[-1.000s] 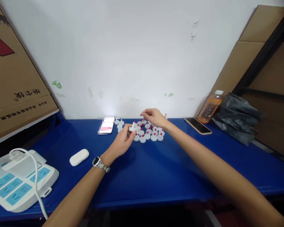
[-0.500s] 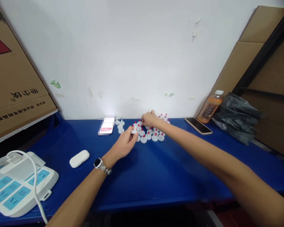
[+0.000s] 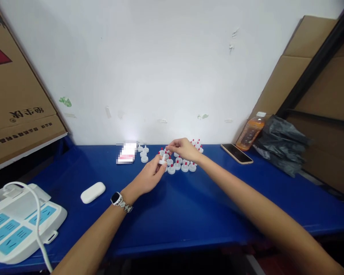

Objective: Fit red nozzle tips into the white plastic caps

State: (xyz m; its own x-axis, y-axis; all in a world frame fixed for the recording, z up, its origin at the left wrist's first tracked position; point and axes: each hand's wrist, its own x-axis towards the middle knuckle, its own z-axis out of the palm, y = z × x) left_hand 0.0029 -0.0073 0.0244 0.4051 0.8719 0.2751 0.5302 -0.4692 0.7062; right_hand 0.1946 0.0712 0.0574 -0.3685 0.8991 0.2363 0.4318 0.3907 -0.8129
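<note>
Remotely, I look through the head camera at a white wall (image 3: 166,68) and, below it, a blue desk (image 3: 195,214). A printed cardboard box (image 3: 14,88) fills the far left; a white power strip (image 3: 25,229) sits at near left, probably placed there to spare the arms. At far right, a crumpled black bag (image 3: 283,141) slumps beside a bottle (image 3: 250,131) of orange drink, both seemingly kept aside.

At center, the left hand (image 3: 147,173) is closed in a light pinch on one white cap (image 3: 162,162), raised off the desk with its spout up; I judge that grip leaves the spout uncovered. The right hand (image 3: 185,149) hangs just to the far right of it, above the clustered caps, fingers curled, thumb and forefinger close together; whether they hold a small piece, I cannot tell.

A dark phone (image 3: 236,154) lies flat near the bottle; a lit screen (image 3: 127,152), partly pixelated, is left of the caps, presumably placed for viewing. A white case (image 3: 93,192) lies on the near left.

Red-tipped caps (image 3: 185,167) stand upright between and right of the hands, their broad bases likely keeping them steady. A few plain caps (image 3: 144,157) stand apart, between the screen and the left hand's cap, a separation that looks deliberate to me.
</note>
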